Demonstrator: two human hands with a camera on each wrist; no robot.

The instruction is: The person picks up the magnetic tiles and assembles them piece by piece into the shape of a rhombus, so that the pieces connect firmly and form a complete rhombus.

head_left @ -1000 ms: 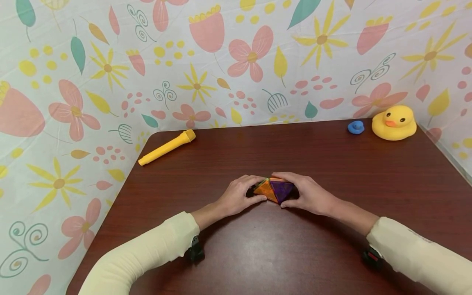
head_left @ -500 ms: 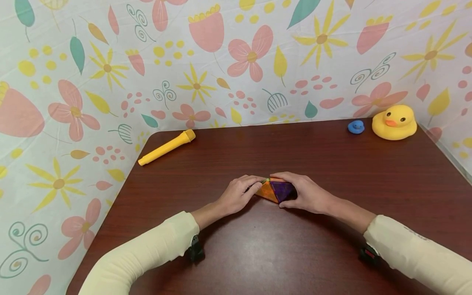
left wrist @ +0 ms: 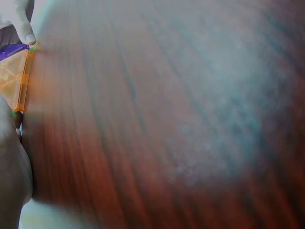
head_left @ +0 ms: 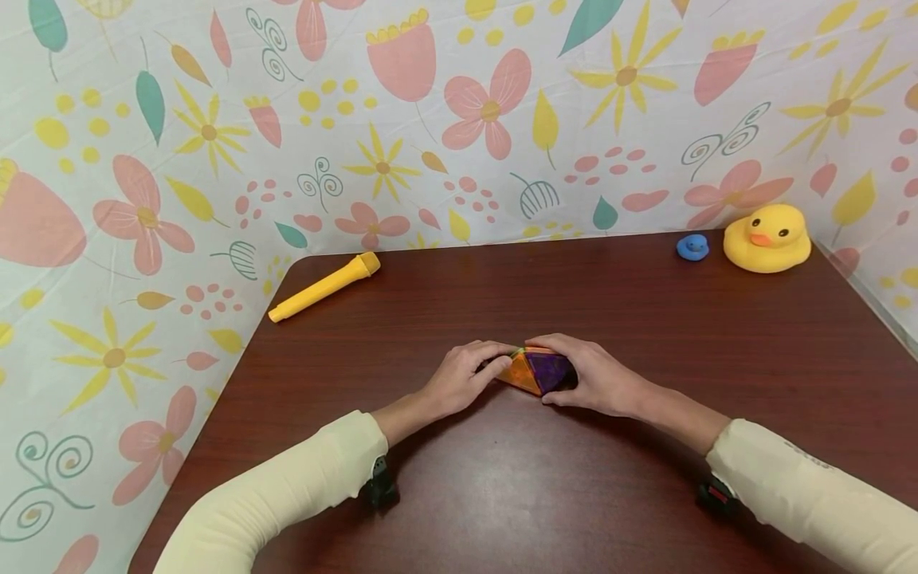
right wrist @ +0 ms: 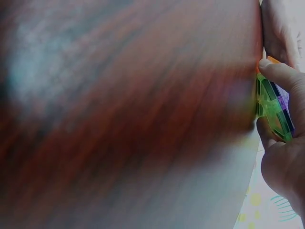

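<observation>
A small faceted shape built of translucent magnetic tiles (head_left: 548, 371) rests on the table between my two hands. Its near faces are orange and purple triangles. My left hand (head_left: 457, 381) grips its left side, with the thumb on the orange face and the fingers behind. On the right, my right hand (head_left: 608, 379) holds the other end between thumb and fingers. An orange triangular tile (left wrist: 14, 78) shows at the edge of the left wrist view. Green tile edges (right wrist: 270, 102) appear between the right thumb and fingers in the right wrist view. The far side is hidden.
On the brown table (head_left: 459, 303), a yellow toy microphone (head_left: 324, 288) lies at the back left. A blue toy duck (head_left: 692, 248) and a larger yellow duck (head_left: 767, 239) sit at the back right. A flower-patterned cloth (head_left: 430, 119) hangs behind the table.
My left thumb has moved up from the table edge of the shape onto its orange face. The right hand has shifted very slightly left. Over the last half second almost nothing differs.
</observation>
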